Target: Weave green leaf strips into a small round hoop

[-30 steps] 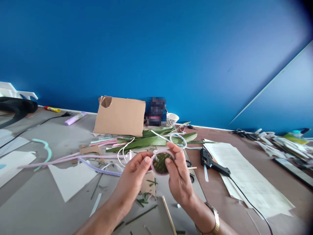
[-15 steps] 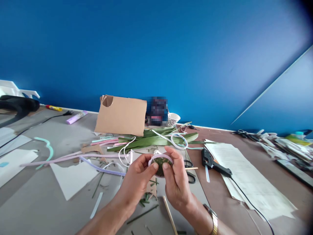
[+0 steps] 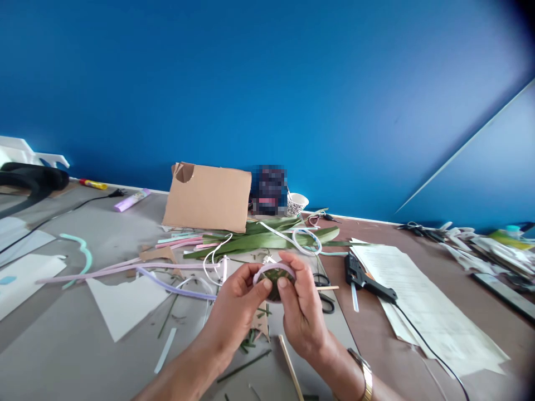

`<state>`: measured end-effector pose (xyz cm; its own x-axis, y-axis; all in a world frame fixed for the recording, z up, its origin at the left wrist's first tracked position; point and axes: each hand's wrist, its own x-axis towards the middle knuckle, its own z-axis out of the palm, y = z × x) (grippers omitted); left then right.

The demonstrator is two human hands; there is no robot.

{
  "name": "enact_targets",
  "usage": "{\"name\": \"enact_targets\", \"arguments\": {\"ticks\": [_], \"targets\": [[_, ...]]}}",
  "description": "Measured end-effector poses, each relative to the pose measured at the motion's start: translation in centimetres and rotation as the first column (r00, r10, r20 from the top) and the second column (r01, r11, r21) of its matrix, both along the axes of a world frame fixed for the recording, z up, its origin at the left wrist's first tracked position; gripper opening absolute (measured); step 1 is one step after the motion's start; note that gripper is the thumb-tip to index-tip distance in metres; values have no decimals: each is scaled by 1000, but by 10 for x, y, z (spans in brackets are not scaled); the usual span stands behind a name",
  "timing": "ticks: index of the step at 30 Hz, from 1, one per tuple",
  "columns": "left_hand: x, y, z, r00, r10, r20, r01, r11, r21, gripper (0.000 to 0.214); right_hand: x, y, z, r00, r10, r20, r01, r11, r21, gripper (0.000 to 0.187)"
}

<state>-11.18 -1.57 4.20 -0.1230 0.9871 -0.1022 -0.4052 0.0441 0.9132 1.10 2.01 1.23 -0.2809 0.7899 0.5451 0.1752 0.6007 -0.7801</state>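
Observation:
A small round green disc (image 3: 275, 280) with a pale lilac strip (image 3: 271, 267) around its edge is held up above the table. My left hand (image 3: 240, 301) pinches its left side, thumb on the green face. On the opposite side my right hand (image 3: 306, 309) grips it, thumb also on the face and fingers curled behind the rim. Behind the right hand lie black-handled scissors (image 3: 328, 303), partly hidden, and a thin wooden stick (image 3: 328, 288). Green leaf scraps (image 3: 249, 340) and a torn cardboard piece (image 3: 261, 322) are scattered below the hands.
Long green leaves (image 3: 259, 239) lie before a cardboard sheet (image 3: 209, 195) and a patterned paper cup (image 3: 296, 203). A corded black glue gun (image 3: 368, 281) rests on papers (image 3: 438, 312) at right. Lilac strips (image 3: 125, 270) and white paper (image 3: 125, 303) spread leftward. Another wooden stick (image 3: 290, 365) lies near the front.

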Motion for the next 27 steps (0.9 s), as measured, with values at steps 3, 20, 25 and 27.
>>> {"name": "enact_targets", "arguments": {"ticks": [3,20,25,27], "targets": [[0,1,0,1000,-16,-1,16,1000,-5,21,2,0,-1,999,33,-12,-33,999,-29,34],[-23,-4,-11,193,656,-729,150,715,683,24,7,8,23,986,-148,-80,142,987,-74,16],[-29,-4,-11,46,707,-706,214,683,698,27,4,5,26,932,6,-363,-183,871,-455,31],[-30,-4,-11,16,708,-706,248,681,689,28,-1,1,28,918,49,-394,-266,813,-518,41]]}}
